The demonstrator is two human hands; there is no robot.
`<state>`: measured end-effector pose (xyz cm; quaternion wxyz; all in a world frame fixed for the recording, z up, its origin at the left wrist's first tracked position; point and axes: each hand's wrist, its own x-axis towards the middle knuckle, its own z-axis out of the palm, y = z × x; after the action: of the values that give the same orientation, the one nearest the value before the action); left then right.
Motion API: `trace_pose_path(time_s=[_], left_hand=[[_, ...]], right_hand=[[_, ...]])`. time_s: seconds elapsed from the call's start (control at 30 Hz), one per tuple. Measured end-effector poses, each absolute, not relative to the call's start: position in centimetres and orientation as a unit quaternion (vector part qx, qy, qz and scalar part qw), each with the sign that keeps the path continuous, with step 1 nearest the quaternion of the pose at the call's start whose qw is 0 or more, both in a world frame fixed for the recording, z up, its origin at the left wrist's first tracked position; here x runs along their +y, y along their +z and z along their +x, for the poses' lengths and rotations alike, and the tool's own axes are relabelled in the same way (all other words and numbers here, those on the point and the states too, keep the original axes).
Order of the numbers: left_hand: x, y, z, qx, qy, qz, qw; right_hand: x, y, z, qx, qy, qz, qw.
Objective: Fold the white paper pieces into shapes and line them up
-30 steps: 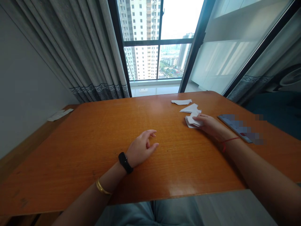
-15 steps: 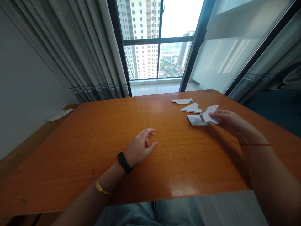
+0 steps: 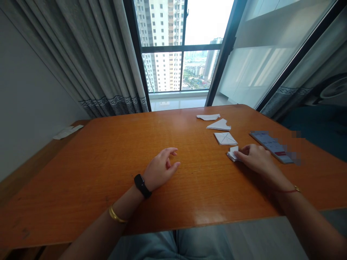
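My left hand (image 3: pixel 159 169) lies over the middle of the table with nothing in it, its thumb and index finger apart and the other fingers curled. To the right, my right hand (image 3: pixel 256 157) pinches a small folded white paper (image 3: pixel 232 153) low at the tabletop; the fingers hide part of it. Just beyond it lies a square folded paper (image 3: pixel 225 138) with diagonal creases. Behind that square are a pointed folded paper (image 3: pixel 219 125) and a long, narrow folded paper (image 3: pixel 208 117), set out in a rough row.
A phone (image 3: pixel 271 146) with its screen lit lies right of my right hand, partly blurred out. The wooden table (image 3: pixel 108 159) reaches towards a window (image 3: pixel 181 68). A white paper sheet (image 3: pixel 67 132) rests on a ledge at the left. A fan (image 3: pixel 333 88) stands far right.
My right hand has come nearer and lower, bringing the folded paper from over the square one down to the tabletop. The square paper and the phone now show. My left hand stays put.
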<state>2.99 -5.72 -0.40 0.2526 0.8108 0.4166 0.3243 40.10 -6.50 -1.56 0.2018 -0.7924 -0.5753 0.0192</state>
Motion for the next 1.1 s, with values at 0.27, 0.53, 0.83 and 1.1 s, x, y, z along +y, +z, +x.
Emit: trace_pose_path(time_s=[0.27,0.53,0.83,1.1], left_hand=[[-5.7,-0.4,2.9,0.415,0.299,0.825,0.241],[-6.0,0.2,2.6,0.432,0.219,0.853,0.192],[-6.5,0.3,2.8,0.404,0.164,0.882,0.179],[-6.4,0.2,2.7,0.395,0.143,0.893,0.162]], right_hand=[[-6.2,2.6,28.0,-0.756,-0.018,-0.614,0.227],[-7.3,0.4,21.6,-0.894,0.076,-0.404,0.175],[-7.3,0.3,22.4,-0.895,0.134,-0.353,0.239],[-7.3,-0.3,22.4,-0.884,0.143,-0.373,0.244]])
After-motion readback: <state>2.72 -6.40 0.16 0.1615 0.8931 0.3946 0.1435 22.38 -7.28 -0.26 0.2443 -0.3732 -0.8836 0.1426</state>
